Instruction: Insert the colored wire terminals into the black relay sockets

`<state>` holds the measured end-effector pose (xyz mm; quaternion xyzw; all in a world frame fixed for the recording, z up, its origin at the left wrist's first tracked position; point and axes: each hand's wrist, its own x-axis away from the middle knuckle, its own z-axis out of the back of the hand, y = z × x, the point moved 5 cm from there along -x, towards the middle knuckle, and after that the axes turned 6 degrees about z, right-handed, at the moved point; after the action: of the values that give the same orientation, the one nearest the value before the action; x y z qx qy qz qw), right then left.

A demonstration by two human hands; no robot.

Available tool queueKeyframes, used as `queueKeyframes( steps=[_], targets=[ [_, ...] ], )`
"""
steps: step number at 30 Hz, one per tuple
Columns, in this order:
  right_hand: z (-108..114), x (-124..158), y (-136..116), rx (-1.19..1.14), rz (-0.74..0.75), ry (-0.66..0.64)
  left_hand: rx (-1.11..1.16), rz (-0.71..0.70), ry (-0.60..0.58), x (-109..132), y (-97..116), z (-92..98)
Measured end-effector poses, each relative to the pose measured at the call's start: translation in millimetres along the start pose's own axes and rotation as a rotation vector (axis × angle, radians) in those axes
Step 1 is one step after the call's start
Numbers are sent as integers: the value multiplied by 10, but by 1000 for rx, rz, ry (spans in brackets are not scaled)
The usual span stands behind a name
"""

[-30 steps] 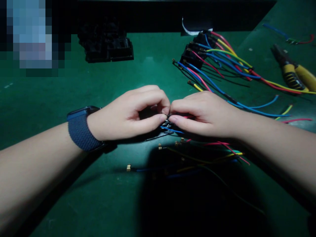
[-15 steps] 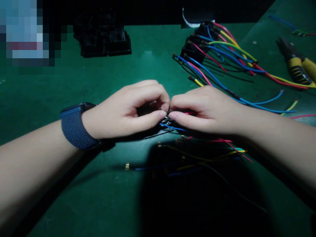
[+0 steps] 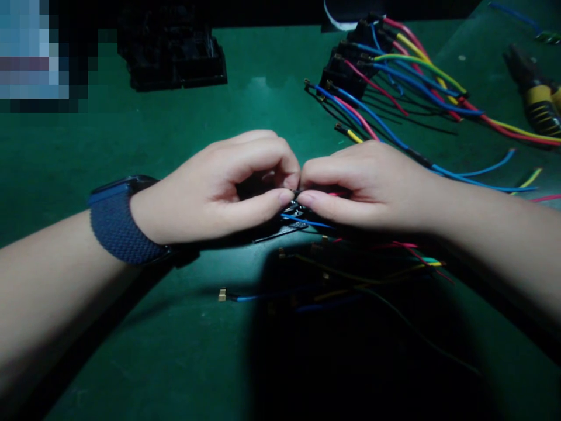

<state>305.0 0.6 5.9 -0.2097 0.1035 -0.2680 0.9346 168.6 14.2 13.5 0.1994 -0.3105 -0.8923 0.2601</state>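
Note:
Both hands meet at the middle of the view over a small black plastic part [image 3: 280, 235], much of which they hide. My left hand [image 3: 232, 187], with a blue watch band at its wrist, is closed, thumb and bent forefinger pinching at the part's upper edge. Fingertip to fingertip with it, my right hand [image 3: 366, 184] pinches too; a red wire [image 3: 335, 194] shows between its thumb and forefinger, though the wire's end is hidden. Below the thumbs a blue wire [image 3: 307, 221] runs across the black part and passes under my right hand.
On the green tabletop [image 3: 131, 351], loose wires with brass terminals [image 3: 223, 294] lie nearest me, partly in shadow. A black block with coloured wires [image 3: 344, 79] sits at back right, beside yellow-handled pliers [image 3: 540, 108]. Black plastic housings [image 3: 175, 58] stand at back left.
The view has shifted slightly, so the things at the back sit higher in it. Both hands keep their pinch at the black part, with little visible movement.

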Motion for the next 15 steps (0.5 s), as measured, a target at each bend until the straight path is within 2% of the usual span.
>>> queueKeyframes(
  steps=[15],
  targets=[
    [2, 1, 26, -29, -2, -8, -35, 5, -16, -3, 32, -9]
  ],
)
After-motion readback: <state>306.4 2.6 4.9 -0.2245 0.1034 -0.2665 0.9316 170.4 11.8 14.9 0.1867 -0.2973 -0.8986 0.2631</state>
